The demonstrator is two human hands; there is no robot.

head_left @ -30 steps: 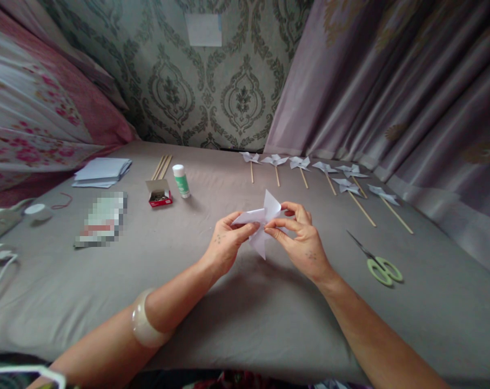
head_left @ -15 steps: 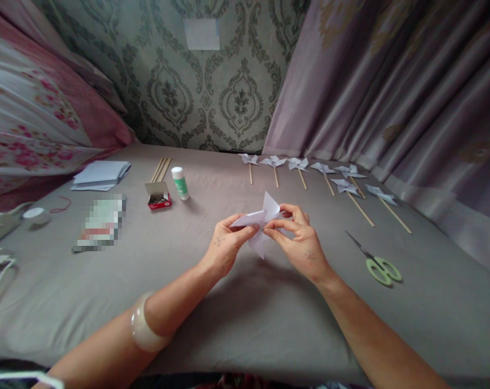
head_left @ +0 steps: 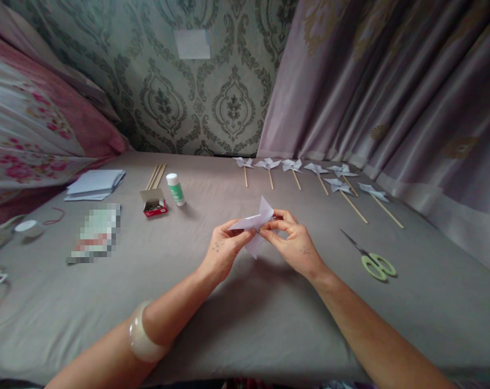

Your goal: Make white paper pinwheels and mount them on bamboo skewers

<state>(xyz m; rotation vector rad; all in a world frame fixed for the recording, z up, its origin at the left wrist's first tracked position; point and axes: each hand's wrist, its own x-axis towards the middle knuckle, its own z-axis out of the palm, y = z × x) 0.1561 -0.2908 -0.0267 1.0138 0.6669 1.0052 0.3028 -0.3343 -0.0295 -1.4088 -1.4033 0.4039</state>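
Between my two hands is a white paper pinwheel (head_left: 250, 221), its folded blades pointing up, left and down. My left hand (head_left: 225, 246) is closed on its left blade, thumb on top near the centre. The fingers of my right hand (head_left: 295, 243) pinch at the pinwheel's centre from the right, with other fingers behind the right blade. Whatever small thing the right fingertips may hold at the centre is hidden. No stick shows on this pinwheel.
Finished-looking pinwheels on sticks (head_left: 292, 166) lie at the back right. Green-handled scissors (head_left: 376, 265) rest at right. Leftward are a glue stick (head_left: 175, 190), an open red box of small metal pieces (head_left: 154, 208), wooden sticks (head_left: 158, 175), stacked paper (head_left: 94, 185) and a blurred packet (head_left: 96, 229).
The view has shifted a little, so everything on the table sits slightly lower and further left. My right fingers have drawn in closer to the pinwheel's centre; both hands keep their hold.
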